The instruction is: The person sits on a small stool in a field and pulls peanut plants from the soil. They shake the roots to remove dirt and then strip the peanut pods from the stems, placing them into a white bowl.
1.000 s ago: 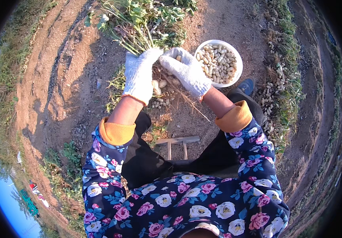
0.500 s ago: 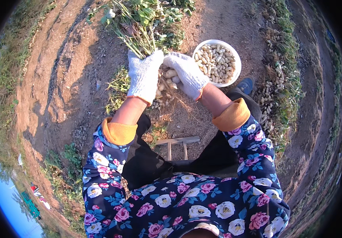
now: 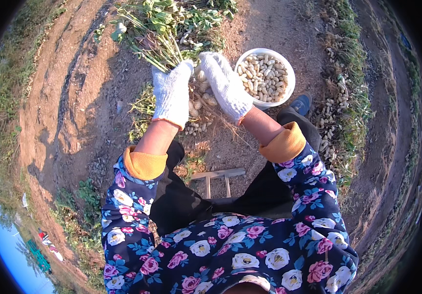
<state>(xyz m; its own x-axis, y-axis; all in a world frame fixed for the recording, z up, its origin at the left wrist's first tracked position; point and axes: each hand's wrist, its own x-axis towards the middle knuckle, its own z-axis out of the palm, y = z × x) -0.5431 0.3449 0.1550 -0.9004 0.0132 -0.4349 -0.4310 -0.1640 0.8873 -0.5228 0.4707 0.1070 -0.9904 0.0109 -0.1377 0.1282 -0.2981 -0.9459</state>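
Observation:
My left hand (image 3: 173, 90), in a white knit glove with an orange hem, is closed around the stems of a peanut plant (image 3: 164, 49). Its green leaves point away from me, while the roots hang toward me with a cluster of pale peanuts (image 3: 199, 102) on them. Gloved the same way, my right hand (image 3: 225, 87) curls its fingers over the far end of that cluster; what lies under the fingertips is mostly hidden. Right beside it stands a round white bucket (image 3: 293, 81) holding many loose peanuts (image 3: 262, 76).
More pulled plants (image 3: 208, 24) lie on the soil beyond my hands. A row of plants with pods (image 3: 336, 105) runs along the right. Below, a wooden frame (image 3: 218, 174) lies between my legs, and my shoe (image 3: 300, 104) is next to the bucket.
My right hand has shifted slightly up and left along the cluster, exposing more peanuts between my hands. The left hand keeps its hold on the stems and has moved a little left.

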